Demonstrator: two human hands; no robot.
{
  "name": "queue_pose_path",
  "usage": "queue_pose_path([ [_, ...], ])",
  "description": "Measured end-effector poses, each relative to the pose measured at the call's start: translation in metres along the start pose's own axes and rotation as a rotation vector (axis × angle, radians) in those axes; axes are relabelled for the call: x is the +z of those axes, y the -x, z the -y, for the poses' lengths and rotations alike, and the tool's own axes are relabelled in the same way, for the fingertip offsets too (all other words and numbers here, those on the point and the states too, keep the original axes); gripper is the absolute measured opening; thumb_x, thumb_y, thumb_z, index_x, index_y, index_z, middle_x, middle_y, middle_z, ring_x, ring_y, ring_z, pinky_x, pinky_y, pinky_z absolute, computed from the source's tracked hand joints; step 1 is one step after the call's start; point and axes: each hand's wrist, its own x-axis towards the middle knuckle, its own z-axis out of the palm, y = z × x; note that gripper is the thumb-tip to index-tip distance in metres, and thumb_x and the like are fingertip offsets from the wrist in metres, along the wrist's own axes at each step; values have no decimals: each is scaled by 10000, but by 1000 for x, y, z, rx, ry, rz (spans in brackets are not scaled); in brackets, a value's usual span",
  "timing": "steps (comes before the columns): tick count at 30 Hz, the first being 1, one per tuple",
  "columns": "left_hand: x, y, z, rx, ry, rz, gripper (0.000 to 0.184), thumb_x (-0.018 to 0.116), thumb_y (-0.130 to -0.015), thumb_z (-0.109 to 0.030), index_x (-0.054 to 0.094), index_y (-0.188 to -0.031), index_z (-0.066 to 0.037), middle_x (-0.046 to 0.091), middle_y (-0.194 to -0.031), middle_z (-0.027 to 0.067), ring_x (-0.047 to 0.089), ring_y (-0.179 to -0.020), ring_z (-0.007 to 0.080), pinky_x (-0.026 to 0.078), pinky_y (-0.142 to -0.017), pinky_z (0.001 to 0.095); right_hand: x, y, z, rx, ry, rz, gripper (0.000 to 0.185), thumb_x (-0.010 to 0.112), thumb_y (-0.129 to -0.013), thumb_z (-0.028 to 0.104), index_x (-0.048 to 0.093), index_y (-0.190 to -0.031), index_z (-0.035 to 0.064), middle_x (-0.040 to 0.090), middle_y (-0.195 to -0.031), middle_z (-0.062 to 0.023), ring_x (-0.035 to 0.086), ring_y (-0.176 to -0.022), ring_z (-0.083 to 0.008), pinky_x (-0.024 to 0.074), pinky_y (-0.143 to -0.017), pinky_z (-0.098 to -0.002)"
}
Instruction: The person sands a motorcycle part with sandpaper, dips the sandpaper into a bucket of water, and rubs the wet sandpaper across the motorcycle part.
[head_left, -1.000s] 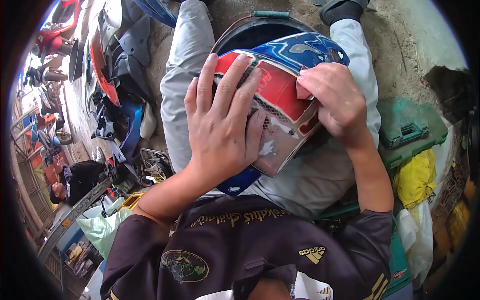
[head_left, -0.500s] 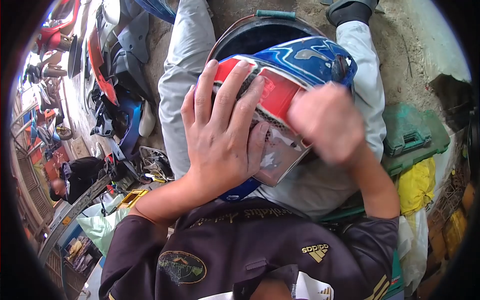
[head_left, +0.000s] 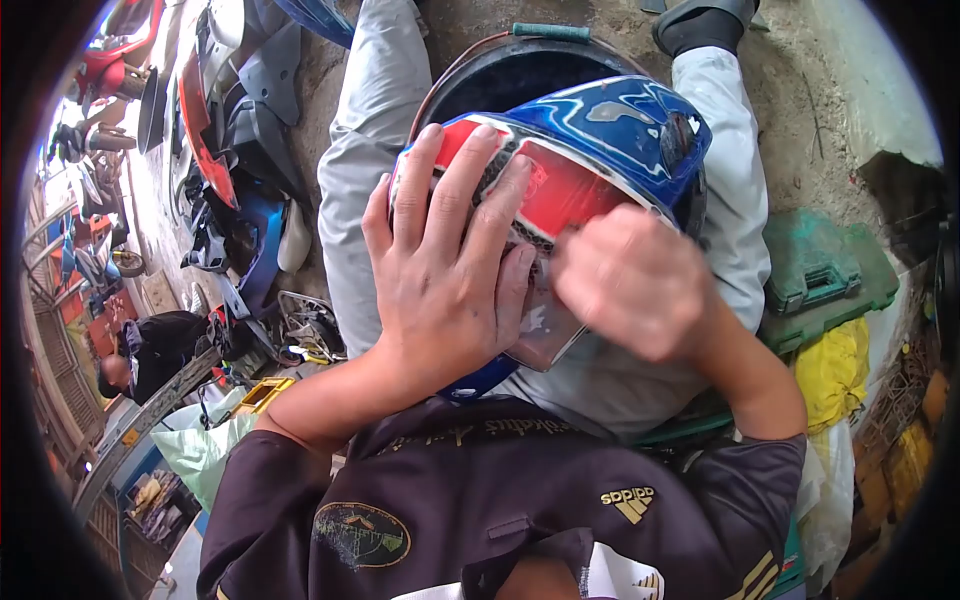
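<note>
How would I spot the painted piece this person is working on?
Find the pale trousers and, between the legs, the black bucket. Just below its opening in the picture is the painted piece, with the left hand spread on it. Its red and blue patches edged in white set it apart from the plain bucket.

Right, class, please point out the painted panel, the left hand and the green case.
Painted panel [head_left: 562, 190], head view, on its red area.
Left hand [head_left: 440, 265], head view, on its back.
Green case [head_left: 818, 248], head view, on its top face.
</note>
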Motion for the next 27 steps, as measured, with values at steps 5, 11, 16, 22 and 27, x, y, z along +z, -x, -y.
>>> queue_pose_path([
  [5,-2,-3,-1,-4,1,28,540,680,-958,-268,679,-1476,-116,544,-1628,154,425,-1555,434,273,-1246,585,-1,6,-23,53,39,-44,256,749,-778,138,767,-1015,41,771,-1057,-97,752,-1026,-276,625,-929,-440],
  [11,-2,-4,-1,-13,-3,45,534,673,-972,-265,684,-1484,-114,546,-1631,149,422,-1564,418,274,-1245,581,-6,3,-30,51,44,-49,301,747,-787,140,773,-1056,8,760,-1038,-114,755,-996,-288,628,-907,-438],
  [16,-1,-2,-1,-3,0,29,553,673,-967,-256,670,-1502,-120,550,-1625,143,437,-1555,413,274,-1241,574,-7,1,-17,91,14,-25,253,778,-780,54,770,-1031,22,779,-1043,-125,765,-1005,-312,634,-873,-466],
  [22,-1,-5,0,-13,4,30,550,670,-964,-261,674,-1498,-130,546,-1629,145,437,-1555,410,274,-1240,569,-1,1,-7,55,0,-16,359,779,-770,190,750,-1082,17,757,-1064,-108,747,-1016,-299,619,-927,-453],
  [27,0,-5,0,-13,-1,21,539,663,-967,-262,677,-1489,-124,546,-1625,149,437,-1555,407,272,-1236,572,6,1,13,-11,-15,3,271,757,-798,163,759,-1043,48,758,-1040,-88,751,-971,-271,617,-921,-414],
])
